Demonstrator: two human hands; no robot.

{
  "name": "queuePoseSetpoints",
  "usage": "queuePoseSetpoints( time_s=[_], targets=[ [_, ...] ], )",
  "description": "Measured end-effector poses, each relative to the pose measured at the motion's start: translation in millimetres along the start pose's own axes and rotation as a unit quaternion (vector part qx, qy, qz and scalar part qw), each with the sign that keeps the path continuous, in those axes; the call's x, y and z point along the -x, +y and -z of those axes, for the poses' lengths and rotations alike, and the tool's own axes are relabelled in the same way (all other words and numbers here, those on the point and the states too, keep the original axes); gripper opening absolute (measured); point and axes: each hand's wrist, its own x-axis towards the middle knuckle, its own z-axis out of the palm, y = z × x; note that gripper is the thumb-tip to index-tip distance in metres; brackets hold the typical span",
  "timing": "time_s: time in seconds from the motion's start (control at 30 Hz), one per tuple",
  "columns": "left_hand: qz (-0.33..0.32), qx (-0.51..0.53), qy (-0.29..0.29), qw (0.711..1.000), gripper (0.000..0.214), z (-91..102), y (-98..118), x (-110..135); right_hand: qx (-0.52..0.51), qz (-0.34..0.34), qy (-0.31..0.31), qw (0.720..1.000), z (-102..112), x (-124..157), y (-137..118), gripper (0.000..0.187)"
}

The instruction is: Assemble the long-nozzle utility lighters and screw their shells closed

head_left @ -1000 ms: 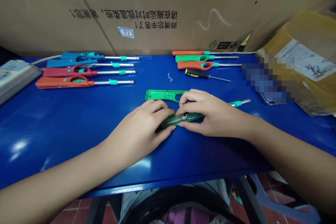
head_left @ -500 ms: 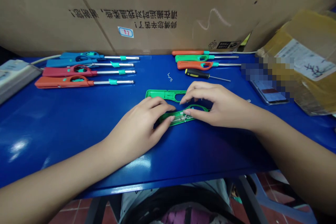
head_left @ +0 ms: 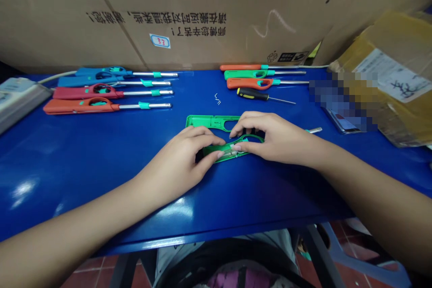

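An opened green lighter body lies on the blue table in front of me, its inner parts showing. My left hand pinches its left end with curled fingers. My right hand grips its right part, fingers pressed on the inside near the trigger loop. The metal nozzle tip sticks out past my right wrist. Just behind the hands lies the loose green half shell.
Several long lighters in blue, red and orange lie at the back left, three more at the back middle with a black and yellow screwdriver. Two tiny screws lie nearby. Cardboard boxes wall the back; a phone lies right.
The lighter body has been turned from its closed side to lie open side up, and shifted slightly away from me. Both hands stay on it, the right one moved a little back.
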Motion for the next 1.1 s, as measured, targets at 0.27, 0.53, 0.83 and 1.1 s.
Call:
queuePoseSetpoints(
  time_s=[0.27, 0.53, 0.83, 1.1],
  targets=[
    [0.019, 0.010, -0.024, 0.999, 0.022, 6.1, -1.7, -1.3, 0.026, 0.022, 0.018, 0.999, -1.0, 0.8, -1.2, 0.014],
    [-0.062, -0.020, 0.008, 0.998, 0.025, 5.1, 0.7, 0.1, 0.016, 0.037, 0.081, 0.996, 16.2, 3.9, -3.7, 0.017],
    [-0.158, -0.126, -0.020, 0.979, 0.037, -0.2, -4.4, 4.4, 0.128, 0.051, -0.059, 0.989, 39.0, 15.0, -1.3, 0.018],
    [-0.173, -0.182, -0.058, 0.966, 0.043, 0.4, -4.3, 0.4, 0.133, 0.042, -0.086, 0.986, 35.0, 11.3, -0.4, 0.007]
  ],
)
